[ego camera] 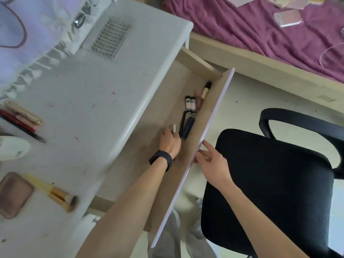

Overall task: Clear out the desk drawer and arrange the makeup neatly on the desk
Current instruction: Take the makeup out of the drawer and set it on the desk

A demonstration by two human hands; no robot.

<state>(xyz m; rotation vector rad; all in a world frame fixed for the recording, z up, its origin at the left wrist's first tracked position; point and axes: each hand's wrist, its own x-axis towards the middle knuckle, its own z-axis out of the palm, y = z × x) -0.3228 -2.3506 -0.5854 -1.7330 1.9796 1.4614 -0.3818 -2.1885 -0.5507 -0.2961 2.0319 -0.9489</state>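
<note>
The drawer (158,116) stands pulled out from under the white worktop (83,108). Its makeup lies gathered along the inside of the drawer front (209,119), toward the far corner. A beige tube (205,91) with a black cap lies nearest that corner, and a brown bottle (199,101) lies just beside it. Next come two small labelled tubes (188,104), side by side and touching. Nearer the person lie a thin black stick (182,125) and a dark tube (188,127), close together and roughly parallel.

The left hand (170,144), with a black wristband (161,160), reaches into the drawer. Its fingers are curled round a short white stick (174,128), which pokes up from them just beside the black stick. The right hand (211,160) grips the rim of the drawer front, with one finger lying straight along the edge.

On the worktop, a gold tube (24,113) lies at the left edge beside some pencils (20,125). Nearer the person are a brown compact (14,194) and a gold-banded brush (55,193), just apart from each other. A grid-patterned tray (111,37) sits at the far end; what it holds is too blurred to tell. A black chair (270,183) stands beside the drawer front, and a bed (260,28) with a purple cover lies beyond.
</note>
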